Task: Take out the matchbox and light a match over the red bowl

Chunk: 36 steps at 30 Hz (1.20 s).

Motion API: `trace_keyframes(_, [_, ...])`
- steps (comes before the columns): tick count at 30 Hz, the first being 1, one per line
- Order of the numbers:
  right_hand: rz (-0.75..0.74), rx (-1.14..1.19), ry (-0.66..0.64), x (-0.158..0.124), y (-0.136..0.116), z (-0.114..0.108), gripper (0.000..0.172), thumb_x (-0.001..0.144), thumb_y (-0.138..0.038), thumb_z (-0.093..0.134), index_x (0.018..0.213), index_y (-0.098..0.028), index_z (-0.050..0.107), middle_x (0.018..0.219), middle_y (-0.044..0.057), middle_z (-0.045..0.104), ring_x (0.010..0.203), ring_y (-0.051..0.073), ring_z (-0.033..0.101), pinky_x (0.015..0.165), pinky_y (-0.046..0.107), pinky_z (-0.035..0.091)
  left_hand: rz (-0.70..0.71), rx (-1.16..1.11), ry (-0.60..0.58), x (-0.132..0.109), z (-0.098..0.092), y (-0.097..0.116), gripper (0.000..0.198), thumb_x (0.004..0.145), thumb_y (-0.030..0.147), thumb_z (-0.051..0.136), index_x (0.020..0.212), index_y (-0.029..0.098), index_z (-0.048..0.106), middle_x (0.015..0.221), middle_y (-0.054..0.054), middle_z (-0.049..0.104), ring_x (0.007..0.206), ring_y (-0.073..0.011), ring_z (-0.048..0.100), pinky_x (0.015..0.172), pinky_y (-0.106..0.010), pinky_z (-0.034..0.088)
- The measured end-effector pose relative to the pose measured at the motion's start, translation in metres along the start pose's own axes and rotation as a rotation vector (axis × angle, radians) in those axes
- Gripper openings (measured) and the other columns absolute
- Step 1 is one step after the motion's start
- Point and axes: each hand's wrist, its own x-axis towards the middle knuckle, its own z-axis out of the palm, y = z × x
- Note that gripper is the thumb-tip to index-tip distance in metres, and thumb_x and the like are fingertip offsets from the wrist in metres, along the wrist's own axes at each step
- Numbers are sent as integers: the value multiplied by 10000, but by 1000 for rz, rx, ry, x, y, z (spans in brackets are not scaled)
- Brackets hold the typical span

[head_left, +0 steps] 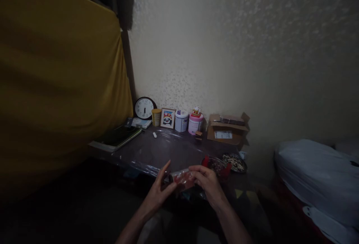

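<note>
A small clear plastic packet (183, 179) with red contents is between my two hands, above the table's front edge. My right hand (209, 185) is closed on the packet's right end, pinching it with thumb and fingertips. At its left end, the thumb of my left hand (157, 193) reaches to the plastic while the index finger points up and away. The other left fingers are hidden. Just past my right hand is a dark dish with red sides (214, 164), its contents too dim to name. Beside it stands a round container of cotton swabs (234, 162).
On the plastic-covered dark table (165, 147) stand a clock (144, 108), a yellow cup (156, 117), a panda picture (167, 119), a white tin (181, 121), a pink tin (195, 125) and a cardboard box (213, 133). A yellow curtain (61, 68) hangs left.
</note>
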Motion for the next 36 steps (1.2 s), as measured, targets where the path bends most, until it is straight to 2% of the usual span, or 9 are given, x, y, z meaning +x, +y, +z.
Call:
trace_keyframes(4, [14,-2,3,1,3,5,204,582,-268,687,748,-150,707,615,3,661,583,142,608,575,239,476,234,433,-77,1,6,13,468,741,360,628,1194,287,535,1334,-86,456,1239,-273,411,1020,-449,349])
trace_keyframes(10, [21,94,6,20,14,13,219,588,-256,669,781,-155,699,614,1,666,578,128,612,631,274,519,482,845,91,11,20,9,262,864,267,451,1103,259,557,1182,-98,508,1038,-221,548,876,-393,471])
trace_keyframes(14, [-42,-14,28,36,24,15,236,620,-280,633,806,-149,696,620,10,669,581,134,622,638,282,524,564,1046,156,21,17,6,214,878,254,424,998,239,601,1009,-82,549,888,-207,559,754,-345,483])
trace_keyframes(18, [-165,-158,41,47,31,18,214,620,-289,644,774,-151,700,723,40,686,680,168,633,665,287,516,513,926,128,36,12,4,211,880,245,406,803,222,600,756,-29,533,750,-193,508,688,-316,433])
trace_keyframes(21, [-291,-296,60,55,38,22,138,608,-246,646,720,-177,685,772,36,654,730,180,612,719,306,499,470,790,117,50,10,-2,214,865,219,406,728,221,571,719,-17,508,705,-181,492,653,-292,409])
trace_keyframes(24, [-390,-428,98,66,45,24,141,607,-182,617,740,-198,661,782,18,592,687,166,560,728,316,467,461,727,100,66,8,-9,216,854,215,405,699,224,555,704,-10,509,678,-167,504,627,-270,402])
trace_keyframes(27, [-455,-520,103,81,51,25,93,656,-175,571,718,-214,628,799,15,572,706,165,539,733,303,433,443,654,104,82,6,-18,201,838,232,420,692,229,559,686,-4,528,669,-165,518,641,-271,406])
trace_keyframes(31, [-459,-580,111,107,61,28,74,723,-226,512,684,-221,574,671,-10,568,664,165,549,685,285,417,384,556,170,105,3,-33,182,825,270,427,740,218,579,718,-16,575,698,-176,539,687,-293,425])
trace_keyframes(36, [-396,-573,168,141,77,32,108,724,-295,492,658,-215,523,591,-30,561,588,151,552,583,251,422,260,458,247,127,-5,-54,206,793,340,470,819,188,607,831,-55,614,840,-214,561,803,-352,428])
